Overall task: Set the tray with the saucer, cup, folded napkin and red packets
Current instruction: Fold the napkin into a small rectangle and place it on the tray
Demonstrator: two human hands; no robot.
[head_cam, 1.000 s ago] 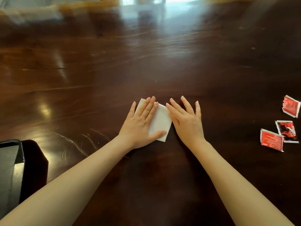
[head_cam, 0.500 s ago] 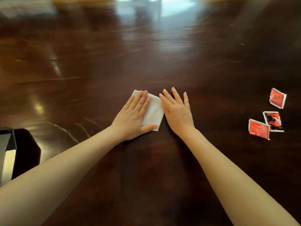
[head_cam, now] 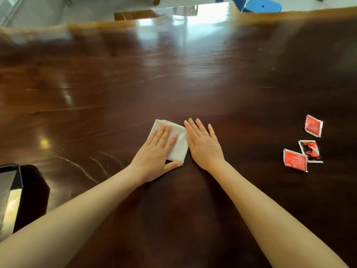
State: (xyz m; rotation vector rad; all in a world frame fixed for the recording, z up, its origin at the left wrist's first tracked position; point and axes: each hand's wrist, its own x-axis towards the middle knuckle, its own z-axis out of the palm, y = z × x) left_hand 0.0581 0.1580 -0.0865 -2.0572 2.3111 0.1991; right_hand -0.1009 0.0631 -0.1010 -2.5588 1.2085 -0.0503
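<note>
Table (head_cam: 212, 84): dark red-brown wood, polished and glossy, with pale scratches and window glare. Its wavy far edge runs across the top of the frame, where half a second ago only tabletop showed.
Tray (head_cam: 13, 171): black, straight-walled with a cut corner and a shiny inside, at the lower left edge of the frame and mostly cropped. More of it shows now than before.
Stool (head_cam: 260, 5): blue plastic, at the top right beyond the table, newly in view.
Left hand (head_cam: 154, 157): palm down and flat on the napkin, fingers straight and close together. The thumb is splayed toward the right along the napkin's near corner. The fingertips now stop mid-napkin, whereas earlier they reached its far edge. The bare forearm comes in from the lower left.
Right hand (head_cam: 202, 146): palm down and flat on the wood, fingers straight and slightly fanned. Its index side touches the napkin's right edge, as before. It holds nothing.
Napkin (head_cam: 179, 146): white, soft, folded to a small rectangle and turned at a slant, at the centre of the frame. Its far left corner is now uncovered.
Packets: three flat red foil squares with white crimped edges, at mid right and well apart from the hands. One (head_cam: 313, 125) lies alone farther up. Two lie lower with their corners overlapping, one (head_cam: 310, 150) with a black print and one (head_cam: 294, 160) plain red. Their layout is unchanged.
</note>
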